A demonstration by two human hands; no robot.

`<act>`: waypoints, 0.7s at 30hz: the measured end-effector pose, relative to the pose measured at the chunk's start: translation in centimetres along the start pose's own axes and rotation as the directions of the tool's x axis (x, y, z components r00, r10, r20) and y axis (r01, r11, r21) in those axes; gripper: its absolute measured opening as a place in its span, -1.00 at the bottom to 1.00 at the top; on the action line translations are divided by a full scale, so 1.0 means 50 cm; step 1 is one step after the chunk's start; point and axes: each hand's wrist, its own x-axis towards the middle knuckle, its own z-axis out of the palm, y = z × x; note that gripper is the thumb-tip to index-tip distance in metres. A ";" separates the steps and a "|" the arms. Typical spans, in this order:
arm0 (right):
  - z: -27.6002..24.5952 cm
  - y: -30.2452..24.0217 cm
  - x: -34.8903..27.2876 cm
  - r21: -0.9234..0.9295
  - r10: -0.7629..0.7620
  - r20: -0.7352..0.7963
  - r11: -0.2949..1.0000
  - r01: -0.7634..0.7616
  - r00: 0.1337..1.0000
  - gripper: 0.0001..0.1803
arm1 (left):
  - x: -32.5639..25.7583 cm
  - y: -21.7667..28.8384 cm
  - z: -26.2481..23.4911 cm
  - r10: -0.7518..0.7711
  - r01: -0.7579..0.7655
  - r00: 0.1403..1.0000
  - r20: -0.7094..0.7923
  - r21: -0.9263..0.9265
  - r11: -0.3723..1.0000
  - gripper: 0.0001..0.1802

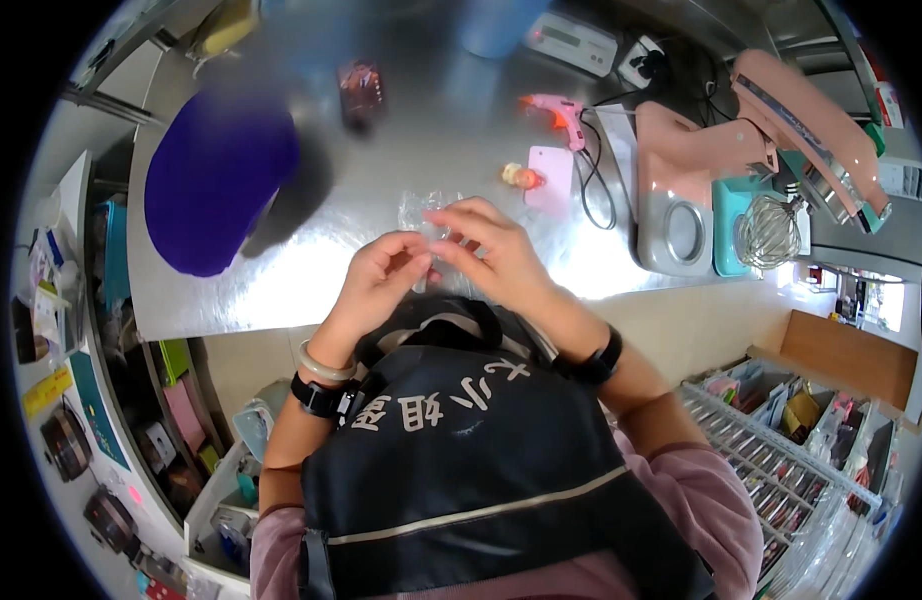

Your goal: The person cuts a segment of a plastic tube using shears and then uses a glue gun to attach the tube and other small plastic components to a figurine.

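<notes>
At the near edge of the steel table, my left hand (383, 282) and my right hand (499, 250) meet with their fingertips almost touching. Between them is a crinkled piece of clear plastic film (413, 208), its glossy folds showing behind and below the fingers. My left thumb and fingers are pinched on it. The right thumb and forefinger close in from the other side, the remaining fingers curled. Whether something small sits inside the film I cannot make out. Just right of the hands lie a pink card (551, 178) and a small peach-and-cream item (522, 177).
A purple rounded shape (216, 195) stands at the left of the steel table (331, 290). A pink glue gun (558, 112) with a cable, a scale (573, 44), a blurred blue container (499, 25) and a pink stand mixer (671, 150) are farther right. A dark picture card (362, 90) lies beyond.
</notes>
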 end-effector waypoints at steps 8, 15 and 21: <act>-0.010 0.016 -0.001 -0.081 -0.092 -0.098 0.993 0.084 0.991 -0.77 | -0.010 0.025 0.053 -0.008 0.022 0.995 -0.097 0.142 0.990 -0.74; -0.013 -0.008 0.035 -0.326 -0.402 -0.234 0.890 0.318 0.885 -0.82 | 0.005 0.068 0.091 0.196 -0.042 0.937 -0.289 0.463 0.885 -0.67; -0.006 -0.035 0.051 -0.473 -0.572 -0.267 0.779 0.412 0.776 -0.79 | 0.017 0.111 0.109 0.186 -0.044 0.894 -0.408 0.332 0.942 -0.67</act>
